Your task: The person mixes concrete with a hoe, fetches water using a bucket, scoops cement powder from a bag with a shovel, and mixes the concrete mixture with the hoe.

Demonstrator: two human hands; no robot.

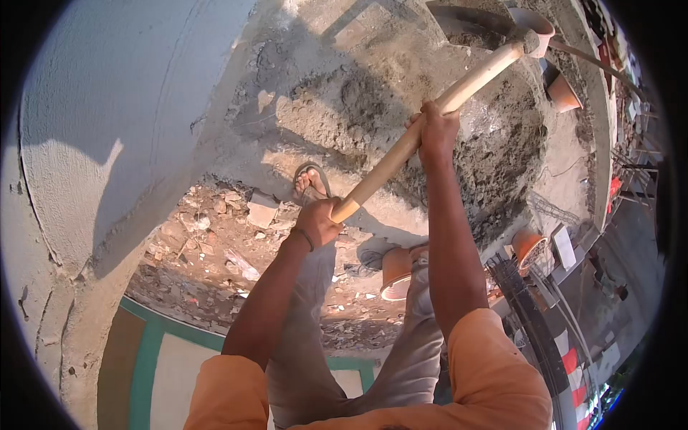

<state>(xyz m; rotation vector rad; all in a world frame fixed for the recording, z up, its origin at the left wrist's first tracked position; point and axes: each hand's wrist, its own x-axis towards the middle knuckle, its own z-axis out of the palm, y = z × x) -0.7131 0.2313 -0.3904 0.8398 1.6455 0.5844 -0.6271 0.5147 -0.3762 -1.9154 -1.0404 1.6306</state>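
A hoe with a thick pale wooden handle (390, 168) runs diagonally from the lower middle to the upper right. My left hand (317, 221) is closed round the handle's near end. Farther up the shaft, my right hand (438, 134) grips it with the fingers wrapped round. At the far end the broad metal blade (469, 26) is raised in front of me, partly in shadow. Below the handle lies a heap of grey wet mortar (494, 165), spread over the concrete ground. My sandalled foot (311, 180) stands at its near edge, beside my left hand.
A plastered wall (122, 107) rises on the left. Orange tubs stand around: one (395, 274) by my leg, another (529, 247) at right, one (564, 93) at upper right. Brick rubble (215, 236) covers the ground nearby. Steel rods (527, 297) lie at lower right.
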